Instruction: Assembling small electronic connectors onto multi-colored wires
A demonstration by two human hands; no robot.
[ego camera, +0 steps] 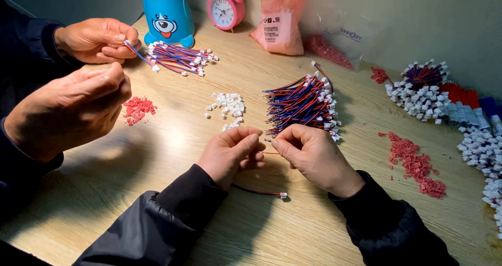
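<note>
Left hand: my left hand [230,153] is pinched shut, thumb and forefinger closed on a thin red wire [270,153] that crosses the gap to the other hand
Right hand: my right hand [314,159] is also closed, fingertips nipping the same wire end – I cannot tell whether a small housing sits between the fingers
Wire lead: a dark red-and-blue lead [256,192] trails out from under my left hand and lies on the wooden table [157,156], ending in a white connector [283,195] just below my wrists
Near bundle: a fanned bundle of red and blue leads [300,104] with white plugs lies just beyond my hands
Loose parts: a small heap of white housings [228,106] lies left of that bundle – a red heap [138,109] further left, and another red scatter [415,164] to my right
Other person: two other hands work at the left edge; the farther one [97,40] pinches a lead from a second bundle [178,58], the nearer one [68,109] is curled closed
Back of table: a blue cartoon-faced container [168,12], a pink alarm clock [226,7] and a pink bag [280,20]
</note>
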